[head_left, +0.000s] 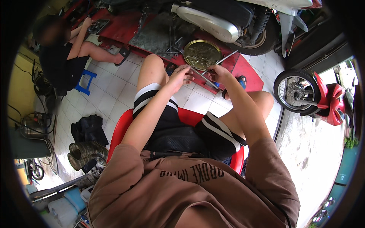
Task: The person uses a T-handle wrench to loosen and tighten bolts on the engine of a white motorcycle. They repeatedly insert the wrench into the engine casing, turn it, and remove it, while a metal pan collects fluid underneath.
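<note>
Over the gap between my knees, a long metal T-handle wrench [229, 56] is held up at a slant. My right hand [220, 74] is closed around it near where the shaft meets the crossbar. My left hand [180, 78] has loosely bent fingers, spread apart, with the fingertips beside the crossbar's upper end; whether they touch it is unclear. Just beyond the hands, a round gold-coloured tray [202, 50] with a raised pattern lies on a red platform [249, 74]. Something small and blue shows under my right hand, partly hidden.
A motorcycle [207, 22] with a silver side cover stands on the platform ahead. Tools [171, 47] lie left of the tray. At the left, another person [57, 57] sits by a blue stool [86, 81]. A red motorcycle [330, 102] stands at right. I sit on a red chair [121, 127].
</note>
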`<action>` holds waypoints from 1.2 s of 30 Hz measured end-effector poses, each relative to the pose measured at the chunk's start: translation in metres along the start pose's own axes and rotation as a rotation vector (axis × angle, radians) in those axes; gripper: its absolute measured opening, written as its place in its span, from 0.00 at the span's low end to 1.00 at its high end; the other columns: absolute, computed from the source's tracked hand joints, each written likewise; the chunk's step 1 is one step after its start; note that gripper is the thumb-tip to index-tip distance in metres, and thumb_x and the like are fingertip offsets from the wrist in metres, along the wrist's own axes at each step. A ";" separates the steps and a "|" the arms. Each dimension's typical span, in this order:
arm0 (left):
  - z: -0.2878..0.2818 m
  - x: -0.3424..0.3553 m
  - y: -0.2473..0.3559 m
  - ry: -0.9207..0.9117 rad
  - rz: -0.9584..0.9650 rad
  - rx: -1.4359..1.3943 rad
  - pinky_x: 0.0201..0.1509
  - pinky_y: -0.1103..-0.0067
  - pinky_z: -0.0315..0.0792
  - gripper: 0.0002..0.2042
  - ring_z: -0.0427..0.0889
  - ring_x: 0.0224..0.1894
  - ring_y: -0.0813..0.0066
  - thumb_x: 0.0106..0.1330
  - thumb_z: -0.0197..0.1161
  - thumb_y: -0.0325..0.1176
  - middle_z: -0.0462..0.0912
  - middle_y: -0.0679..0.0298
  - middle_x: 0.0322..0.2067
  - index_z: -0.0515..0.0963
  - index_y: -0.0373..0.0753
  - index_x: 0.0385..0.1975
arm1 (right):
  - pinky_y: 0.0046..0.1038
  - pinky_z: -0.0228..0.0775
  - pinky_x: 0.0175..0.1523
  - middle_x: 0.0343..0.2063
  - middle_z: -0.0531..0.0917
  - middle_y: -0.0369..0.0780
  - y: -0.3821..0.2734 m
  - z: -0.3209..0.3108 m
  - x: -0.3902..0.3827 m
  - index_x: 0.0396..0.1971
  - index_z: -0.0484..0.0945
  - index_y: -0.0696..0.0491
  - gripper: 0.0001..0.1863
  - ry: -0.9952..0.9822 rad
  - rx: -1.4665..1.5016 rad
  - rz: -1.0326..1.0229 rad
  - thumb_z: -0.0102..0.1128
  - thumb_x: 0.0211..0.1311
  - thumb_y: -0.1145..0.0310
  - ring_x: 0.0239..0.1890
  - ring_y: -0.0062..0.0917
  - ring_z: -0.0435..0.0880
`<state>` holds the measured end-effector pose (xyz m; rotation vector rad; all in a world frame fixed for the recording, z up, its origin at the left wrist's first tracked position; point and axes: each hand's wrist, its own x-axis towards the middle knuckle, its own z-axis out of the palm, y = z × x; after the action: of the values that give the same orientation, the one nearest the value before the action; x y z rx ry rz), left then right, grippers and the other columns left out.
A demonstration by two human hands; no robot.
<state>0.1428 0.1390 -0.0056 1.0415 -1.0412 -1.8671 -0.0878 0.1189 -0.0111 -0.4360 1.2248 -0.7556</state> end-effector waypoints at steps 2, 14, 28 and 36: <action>-0.016 0.003 -0.018 0.144 0.390 0.466 0.30 0.82 0.73 0.16 0.78 0.37 0.73 0.63 0.58 0.29 0.74 0.64 0.39 0.69 0.41 0.50 | 0.24 0.68 0.23 0.16 0.76 0.37 0.005 0.015 -0.008 0.25 0.74 0.54 0.05 0.014 -0.094 0.014 0.54 0.57 0.69 0.17 0.22 0.74; 0.018 -0.019 -0.003 -0.187 0.605 0.922 0.46 0.71 0.73 0.13 0.82 0.40 0.56 0.57 0.62 0.32 0.82 0.52 0.36 0.79 0.31 0.38 | 0.20 0.58 0.15 0.12 0.75 0.36 0.005 0.016 -0.047 0.18 0.77 0.54 0.08 0.072 -0.193 -0.014 0.59 0.52 0.68 0.10 0.18 0.69; 0.032 -0.024 -0.007 -0.426 0.578 0.850 0.30 0.75 0.73 0.12 0.81 0.26 0.69 0.50 0.65 0.28 0.81 0.57 0.27 0.78 0.32 0.35 | 0.29 0.67 0.28 0.24 0.74 0.37 0.051 0.031 -0.042 0.36 0.73 0.57 0.08 0.278 0.129 -0.276 0.54 0.62 0.68 0.23 0.25 0.73; 0.026 -0.024 -0.004 -0.372 0.558 0.843 0.31 0.74 0.75 0.13 0.81 0.26 0.64 0.52 0.66 0.31 0.81 0.51 0.27 0.78 0.31 0.35 | 0.28 0.70 0.34 0.24 0.75 0.38 0.071 0.028 -0.034 0.35 0.70 0.53 0.07 0.044 0.456 -0.307 0.48 0.68 0.66 0.26 0.27 0.75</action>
<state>0.1281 0.1689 0.0069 0.7010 -2.1881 -1.1683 -0.0462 0.1893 -0.0268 -0.2310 0.9946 -1.2794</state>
